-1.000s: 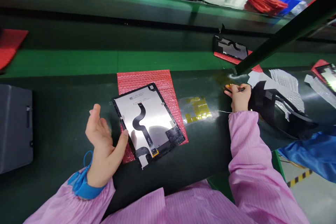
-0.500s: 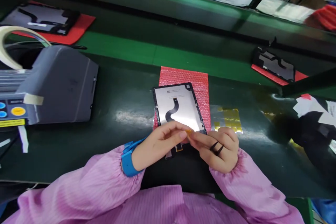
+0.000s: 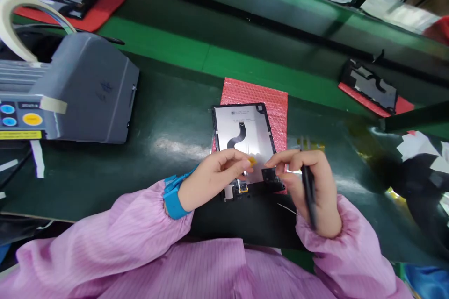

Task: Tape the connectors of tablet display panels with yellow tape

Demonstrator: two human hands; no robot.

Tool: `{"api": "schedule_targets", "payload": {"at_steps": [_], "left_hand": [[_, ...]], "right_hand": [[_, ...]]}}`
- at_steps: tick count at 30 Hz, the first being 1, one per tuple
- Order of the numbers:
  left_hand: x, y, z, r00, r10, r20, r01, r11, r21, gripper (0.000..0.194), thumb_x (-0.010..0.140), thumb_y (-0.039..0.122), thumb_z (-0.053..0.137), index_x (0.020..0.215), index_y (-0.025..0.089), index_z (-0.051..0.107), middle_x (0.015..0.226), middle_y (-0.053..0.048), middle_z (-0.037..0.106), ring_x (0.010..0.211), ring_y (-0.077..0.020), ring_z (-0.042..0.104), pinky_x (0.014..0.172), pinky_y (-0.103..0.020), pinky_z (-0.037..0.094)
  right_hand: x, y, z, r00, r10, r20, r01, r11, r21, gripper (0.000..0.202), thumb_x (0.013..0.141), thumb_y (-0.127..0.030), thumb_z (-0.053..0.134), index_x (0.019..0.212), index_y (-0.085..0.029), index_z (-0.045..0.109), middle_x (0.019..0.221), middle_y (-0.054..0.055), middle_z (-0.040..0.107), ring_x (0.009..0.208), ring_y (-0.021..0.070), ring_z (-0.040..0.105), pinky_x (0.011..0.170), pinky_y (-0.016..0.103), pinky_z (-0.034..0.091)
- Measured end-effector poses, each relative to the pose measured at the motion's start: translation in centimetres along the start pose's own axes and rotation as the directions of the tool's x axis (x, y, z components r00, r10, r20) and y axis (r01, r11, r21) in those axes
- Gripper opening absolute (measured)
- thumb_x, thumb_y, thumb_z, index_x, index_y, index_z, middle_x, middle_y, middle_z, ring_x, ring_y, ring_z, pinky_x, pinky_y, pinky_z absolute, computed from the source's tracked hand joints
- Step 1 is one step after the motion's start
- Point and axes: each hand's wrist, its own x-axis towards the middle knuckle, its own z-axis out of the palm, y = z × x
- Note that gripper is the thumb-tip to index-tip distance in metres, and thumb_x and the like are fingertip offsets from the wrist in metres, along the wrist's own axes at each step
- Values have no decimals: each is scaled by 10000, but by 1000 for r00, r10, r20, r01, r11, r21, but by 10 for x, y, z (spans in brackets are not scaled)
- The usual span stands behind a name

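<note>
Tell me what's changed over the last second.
The left hand, open beside the panel at first, moved right, over it, and now pinches yellow tape. The right hand swung in leftward, met the tape, and has drawn slightly off it, black tweezers in its grip. The panel still lies on the red bubble wrap.

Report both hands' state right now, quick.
Left hand: closed, pinching a small yellow piece between thumb and fingers.
Right hand: holding a slim black tool, blurred; thumb and index fingertips look apart.
</note>
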Motion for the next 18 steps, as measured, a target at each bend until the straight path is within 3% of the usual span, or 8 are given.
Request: {"api": "schedule_targets", "payload": {"at_steps": [2,4,6,8,11,13,18], "left_hand": [[-2,-1,1,1000,-25,2,25,1000,4,417,894,410,742,1114,78,616,1161,-145,673,1030,-180,692,918,-312,585],[-4,-2,1,1000,-22,-10,22,999,34,424,859,381,757,1119,81,609,1164,-148,671,1020,-186,697,916,-315,579],[-5,-1,2,1000,11,-19,-9,996,86,380,890,371,717,1109,78,614,1140,-147,676,987,-173,697,889,-298,581],[-6,1,2,997,72,-22,-68,987,149,328,921,339,681,1108,77,619,1126,-141,678,989,-164,699,876,-278,589],[-9,4,5,973,230,-7,-218,931,292,223,955,243,623,1107,80,639,1162,-132,670,1030,-149,699,886,-249,601],[-11,7,7,945,327,18,-307,868,390,183,958,181,602,1107,85,649,1183,-122,669,1021,-133,701,838,-214,601],[-14,14,12,922,383,54,-352,773,528,157,970,176,592,1085,96,664,1161,-101,692,963,-117,705,731,-176,571]], "right_hand": [[-4,-2,-6,998,67,-4,-67,996,50,351,1105,-537,460,1248,-236,572,1083,41,655,850,104,618,792,278,515],[-8,-4,-12,993,119,5,-119,991,64,341,1109,-496,480,1330,-262,593,1075,41,613,850,94,603,768,236,517],[-9,-5,-17,981,191,27,-193,971,143,149,1086,-312,571,1221,-252,589,991,9,610,821,62,602,739,163,509],[-8,-6,-20,962,244,120,-267,932,246,110,1046,-206,627,1106,-234,539,916,-26,631,762,36,610,714,124,506],[-2,-3,-24,926,265,268,-339,895,290,131,1031,-197,649,1061,-216,523,891,-31,686,707,39,636,690,141,536],[2,1,-25,911,277,305,-370,877,308,129,1031,-208,650,1043,-197,522,867,-15,709,663,45,636,647,144,538],[7,6,-22,882,301,363,-416,858,301,165,1021,-241,667,981,-163,527,816,19,720,591,51,627,608,152,537]]}}
